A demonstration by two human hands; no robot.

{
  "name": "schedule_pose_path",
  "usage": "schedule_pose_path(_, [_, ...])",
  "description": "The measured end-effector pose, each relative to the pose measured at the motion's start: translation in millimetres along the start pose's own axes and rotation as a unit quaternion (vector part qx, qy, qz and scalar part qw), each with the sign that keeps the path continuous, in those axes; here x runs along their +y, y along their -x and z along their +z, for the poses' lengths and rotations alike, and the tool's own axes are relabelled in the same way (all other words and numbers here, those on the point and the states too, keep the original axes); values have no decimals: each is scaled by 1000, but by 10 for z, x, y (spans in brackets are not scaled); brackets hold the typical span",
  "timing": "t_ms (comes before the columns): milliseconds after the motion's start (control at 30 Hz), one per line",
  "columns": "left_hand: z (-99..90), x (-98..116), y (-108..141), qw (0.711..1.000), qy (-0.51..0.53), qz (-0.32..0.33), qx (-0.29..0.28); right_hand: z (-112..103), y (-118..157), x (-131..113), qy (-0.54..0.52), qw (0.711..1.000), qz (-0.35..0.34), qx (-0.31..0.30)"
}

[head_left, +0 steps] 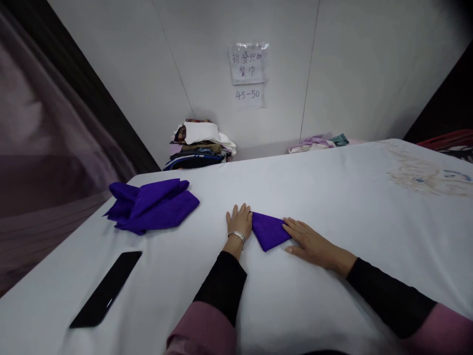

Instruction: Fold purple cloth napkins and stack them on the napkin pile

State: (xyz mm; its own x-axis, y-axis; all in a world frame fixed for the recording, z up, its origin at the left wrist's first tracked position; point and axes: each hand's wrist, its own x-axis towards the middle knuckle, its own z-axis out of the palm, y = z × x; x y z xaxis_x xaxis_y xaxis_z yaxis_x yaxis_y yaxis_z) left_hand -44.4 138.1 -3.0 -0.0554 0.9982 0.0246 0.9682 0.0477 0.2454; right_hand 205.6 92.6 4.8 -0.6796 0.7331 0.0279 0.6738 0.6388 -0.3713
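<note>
A purple cloth napkin (pixel 269 231), folded into a small flat shape with a point toward me, lies on the white sheet between my hands. My left hand (pixel 240 222), with a silver bracelet at the wrist, rests flat at the napkin's left edge, fingers spread forward. On the other side, the fingertips of my right hand (pixel 308 242) touch the napkin's right end, the fingers stretched out and the thumb apart. Neither hand grips the cloth. Further left lies a loose heap of purple cloth (pixel 153 204).
A black phone-like slab (pixel 107 288) lies at the front left of the white-sheeted surface (pixel 332 197). Beyond its far edge are a stack of folded clothes (pixel 203 143) and a smaller cloth pile (pixel 314 143). A paper sign (pixel 248 64) hangs on the wall; a curtain (pixel 48 128) hangs left.
</note>
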Motion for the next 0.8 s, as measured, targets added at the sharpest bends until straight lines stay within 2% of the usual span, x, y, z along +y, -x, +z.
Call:
schedule_pose_path(133, [-13,12,17,1000,5,3,1,-139,-28,-105,7,1000,12,-2])
schedule_pose_path(233, [-20,15,20,1000,8,3,-2,-173,-122,-266,25,999,-16,20])
schedule_pose_path(333, [-25,15,17,1000,6,2,-3,-107,-257,-464,22,998,-60,19])
schedule_pose_path(467, [-35,16,16,1000,10,3,-7,84,-384,-629,11,995,-98,-21])
schedule_pose_path(600, [-33,14,15,1000,17,4,-8,218,-381,-640,7,994,-96,-54])
schedule_pose_path(800, [-23,12,10,1000,13,3,-1,213,-348,-641,-10,994,-97,-51])
